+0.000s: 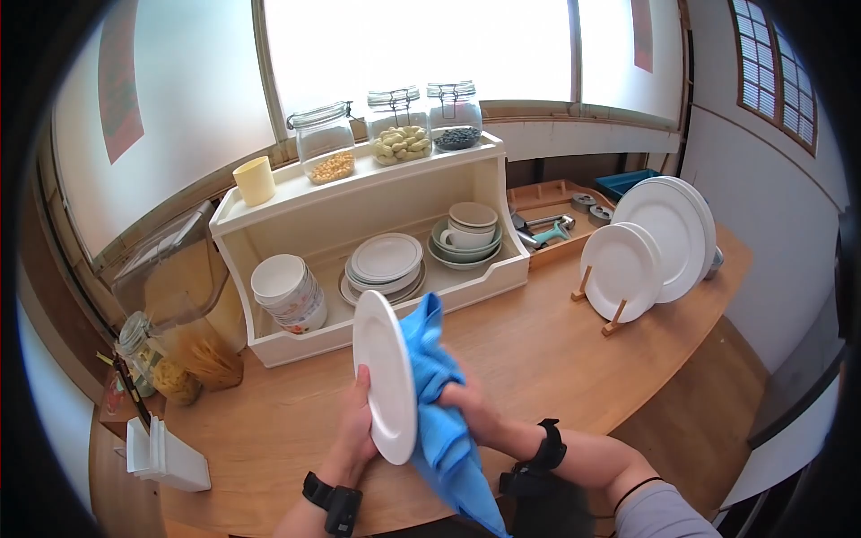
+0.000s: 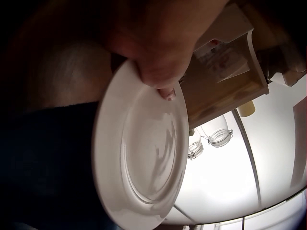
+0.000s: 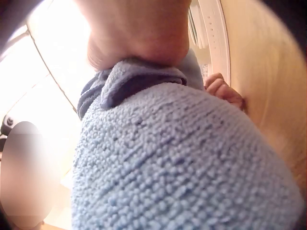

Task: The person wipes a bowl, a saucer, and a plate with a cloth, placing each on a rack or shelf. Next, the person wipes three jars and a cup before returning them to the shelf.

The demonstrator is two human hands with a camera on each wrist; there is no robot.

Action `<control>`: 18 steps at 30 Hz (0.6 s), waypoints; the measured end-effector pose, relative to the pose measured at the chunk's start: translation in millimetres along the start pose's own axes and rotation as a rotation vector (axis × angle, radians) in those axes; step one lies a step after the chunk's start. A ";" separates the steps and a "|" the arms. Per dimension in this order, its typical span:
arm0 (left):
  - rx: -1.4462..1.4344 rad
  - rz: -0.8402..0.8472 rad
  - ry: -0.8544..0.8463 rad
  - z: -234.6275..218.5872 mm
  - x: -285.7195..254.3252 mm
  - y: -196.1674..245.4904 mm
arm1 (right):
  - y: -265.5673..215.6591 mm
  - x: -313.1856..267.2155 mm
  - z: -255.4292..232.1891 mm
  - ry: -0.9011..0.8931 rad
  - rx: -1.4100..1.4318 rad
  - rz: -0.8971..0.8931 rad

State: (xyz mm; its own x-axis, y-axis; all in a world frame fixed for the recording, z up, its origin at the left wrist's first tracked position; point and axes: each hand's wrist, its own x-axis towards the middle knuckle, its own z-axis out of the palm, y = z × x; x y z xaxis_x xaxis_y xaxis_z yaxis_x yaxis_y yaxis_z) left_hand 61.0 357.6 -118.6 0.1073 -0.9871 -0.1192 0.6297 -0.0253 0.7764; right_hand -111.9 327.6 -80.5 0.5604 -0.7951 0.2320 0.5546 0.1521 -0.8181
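A white plate [image 1: 380,372] is held up on edge above the table, gripped low at its left rim by my left hand [image 1: 356,429]. In the left wrist view the thumb lies over the rim of the plate [image 2: 144,148], on its glossy face. A blue cloth [image 1: 448,448] is bunched in my right hand [image 1: 477,414] against the plate's right side, and its loose end hangs down. Textured cloth [image 3: 177,153] fills most of the right wrist view, hiding the right fingertips; fingers of the left hand [image 3: 224,91] show past its edge.
Behind the plate stands a cream shelf [image 1: 305,345] with stacked bowls [image 1: 285,287], plates [image 1: 386,260] and cups. Glass jars [image 1: 399,134] line its top. To the right, white plates [image 1: 619,269] stand in a wooden rack [image 1: 614,321]. White containers [image 1: 166,453] are at left.
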 end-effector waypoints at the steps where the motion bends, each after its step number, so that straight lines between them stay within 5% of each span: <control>1: 0.013 -0.011 -0.011 1.9 -1.3 -1.3 | -2.2 6.3 -4.5 0.053 0.039 -0.029; 5: 0.219 0.040 -0.046 4.3 -2.8 -16.9 | -13.6 11.9 -26.7 0.117 0.064 -0.020; 9: 0.275 0.011 -0.143 3.8 -6.1 -24.7 | 29.9 21.2 -27.1 0.171 0.024 -0.072; 11: 0.213 0.073 -0.069 -11.3 -0.2 -29.7 | 31.2 12.4 -21.9 0.052 -0.221 -0.067; 18: 0.078 0.219 -0.078 -4.3 3.6 -8.8 | 63.1 20.8 -25.6 -0.193 -0.102 0.024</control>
State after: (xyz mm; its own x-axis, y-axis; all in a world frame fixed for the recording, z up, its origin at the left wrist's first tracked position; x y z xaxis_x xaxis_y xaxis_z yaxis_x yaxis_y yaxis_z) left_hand 59.1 355.0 -128.5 0.1730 -0.9795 0.1032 0.5362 0.1815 0.8243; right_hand -81.0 305.7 -140.8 0.6853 -0.6633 0.3006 0.4801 0.1011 -0.8714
